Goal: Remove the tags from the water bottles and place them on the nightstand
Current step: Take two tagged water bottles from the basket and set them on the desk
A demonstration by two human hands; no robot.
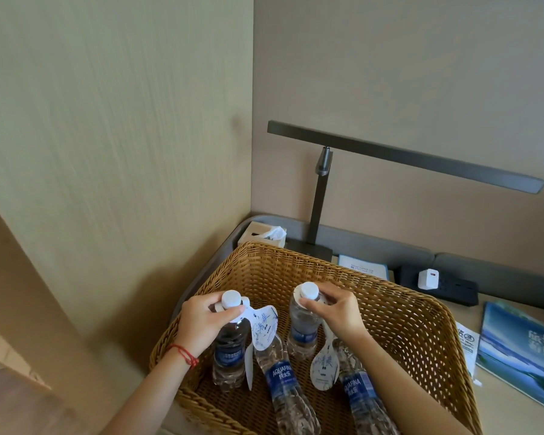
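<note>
A wicker basket [405, 328] stands on the nightstand [496, 403] and holds several clear water bottles with blue labels. My left hand [201, 321] grips the neck of an upright bottle [230, 356] just under its white cap; a white paper tag [264, 328] with blue print hangs from that neck. My right hand [333, 309] pinches the neck of a second upright bottle [302, 331] below its cap, where another tag [324, 368] dangles. Two more bottles lie in the basket, one [283, 387] at the middle and one [361, 400] to the right.
A tissue box [264, 235] and a dark desk lamp [321, 196] stand behind the basket. A small booklet [363, 266], a black power strip with a white charger [437, 282], a leaflet [468, 343] and a blue magazine [522, 353] lie to the right. Wood panelling rises at left.
</note>
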